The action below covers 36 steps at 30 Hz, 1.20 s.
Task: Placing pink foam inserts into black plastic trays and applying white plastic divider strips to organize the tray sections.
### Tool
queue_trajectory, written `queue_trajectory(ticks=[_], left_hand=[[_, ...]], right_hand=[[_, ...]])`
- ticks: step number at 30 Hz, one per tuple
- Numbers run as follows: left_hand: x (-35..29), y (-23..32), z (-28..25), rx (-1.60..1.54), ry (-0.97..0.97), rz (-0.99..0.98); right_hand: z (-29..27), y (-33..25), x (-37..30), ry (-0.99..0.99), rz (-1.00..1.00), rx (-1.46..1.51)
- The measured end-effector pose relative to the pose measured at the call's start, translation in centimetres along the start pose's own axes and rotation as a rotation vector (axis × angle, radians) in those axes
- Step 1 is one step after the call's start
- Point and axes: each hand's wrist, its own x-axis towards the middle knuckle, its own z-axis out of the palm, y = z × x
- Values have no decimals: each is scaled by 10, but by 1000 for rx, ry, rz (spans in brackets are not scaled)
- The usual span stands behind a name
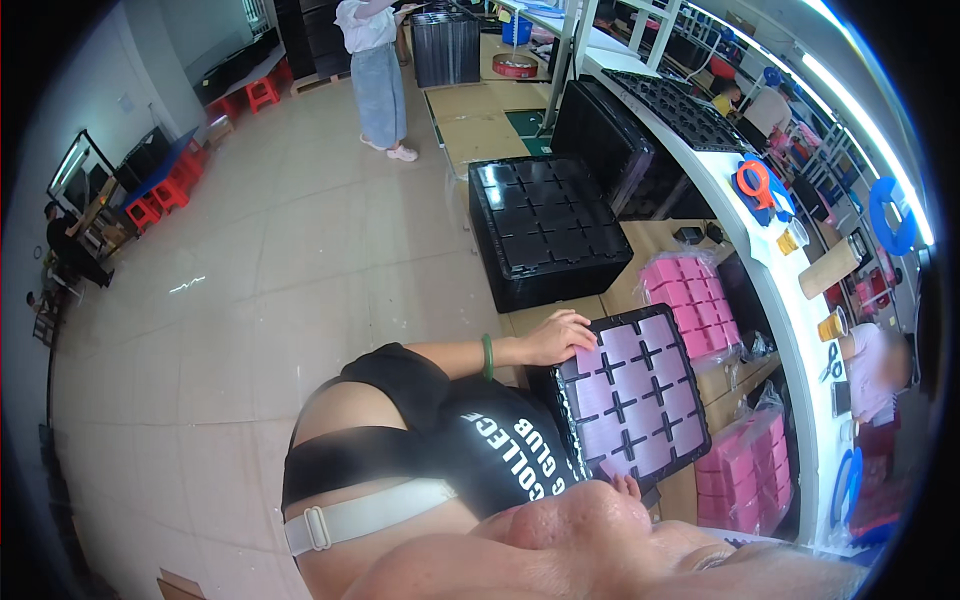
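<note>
A black plastic tray (575, 417) lies on a dark stack in front of my body, tilted in the picture. Its grid of compartments, set off by black cross-shaped ribs, is filled with light purple-pink squares (640, 385). My left hand (560, 338), below a green bangle (488, 356), has its fingers curled over the tray's upper left corner. At the opposite end, only the fingertips of my right hand (626, 487) show against the tray's edge; the rest is hidden.
Beyond stands a tall stack of black trays (550, 215). Pink blocks in clear bags (690, 305) lie beside the tray, with more bagged pink blocks (742, 475) nearer. A white shelf (765, 270) carries tape, cups and scissors. Another person (375, 80) stands in the aisle.
</note>
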Motion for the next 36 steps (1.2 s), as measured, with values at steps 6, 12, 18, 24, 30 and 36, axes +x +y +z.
queue_trajectory(ticks=[6, 12, 18, 24, 30, 36], left_hand=[[-3, -1, -10, 71, 41, -44], [-1, -2, -6, 6, 63, 13], [9, -18, -15, 125, 92, 163], [11, -8, -30, 12, 45, 105], [12, -12, -28, -79, -38, 139], [20, 4, -48, 31, -203, 210]], right_hand=[[-5, 1, 3, -31, -39, -51], [-25, -29, 10, -78, -327, -227], [-19, -35, 14, -57, -276, -341], [-4, -47, 1, 4, -203, -355], [-5, -63, -13, 13, -46, -353], [-10, -89, -12, 18, -82, -598]])
